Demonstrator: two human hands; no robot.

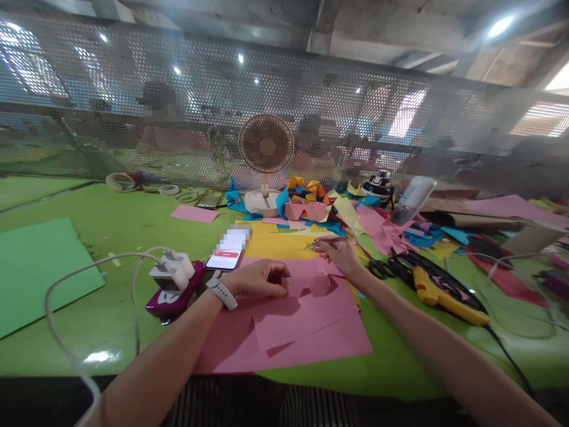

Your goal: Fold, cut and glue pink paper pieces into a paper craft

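My left hand (262,279), with a white watch band (222,293) at the wrist, has its fingers curled and its thumb at the left end of a pink paper glasses-shaped cut-out (317,286). Under it lie pink paper sheets (302,326), one on another. My right hand (340,256) is closed around a slim brown pencil (332,239), held above the yellow paper (271,242) near the cut-out's upper edge. The pencil's tip is too blurred to make out. Farther back, a decorated pink pair of paper glasses (306,210) stands among scraps.
A lit phone (230,249) and a purple power strip (173,296) with white chargers sit to the left. On the right lie black scissors (377,267) and a yellow glue gun (444,299). Behind are a fan (267,145), colored paper scraps (377,225) and a mesh partition (186,118).
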